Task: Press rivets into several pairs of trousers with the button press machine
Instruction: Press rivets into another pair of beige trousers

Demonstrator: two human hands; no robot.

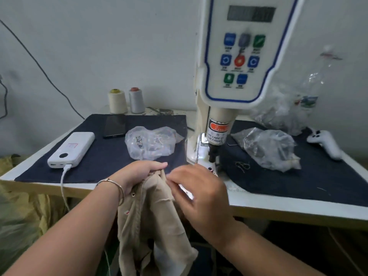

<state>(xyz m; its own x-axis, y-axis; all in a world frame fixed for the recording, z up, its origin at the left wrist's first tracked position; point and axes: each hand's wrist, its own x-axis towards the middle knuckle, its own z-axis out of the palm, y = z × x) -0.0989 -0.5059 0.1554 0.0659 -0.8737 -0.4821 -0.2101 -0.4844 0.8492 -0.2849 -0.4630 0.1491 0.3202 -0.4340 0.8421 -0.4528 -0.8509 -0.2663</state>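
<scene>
Only readable text: the warning sticker (217, 134) on the ram housing of the button press machine (235, 56), black print partly legible as "TAKE CARE OF YOUR FINGERS"; the orange band above it has print too blurred to read. Control panel (241, 56): LCD display (252, 13) shows faint digits, not legible. Buttons carry icons only: circular arrows on two blue ones (226, 60), a "C"-like mark on the right blue one (253, 61); captions under them are too small. Power bank (72, 149) on the left of the desk has a pink mark, unreadable.
</scene>
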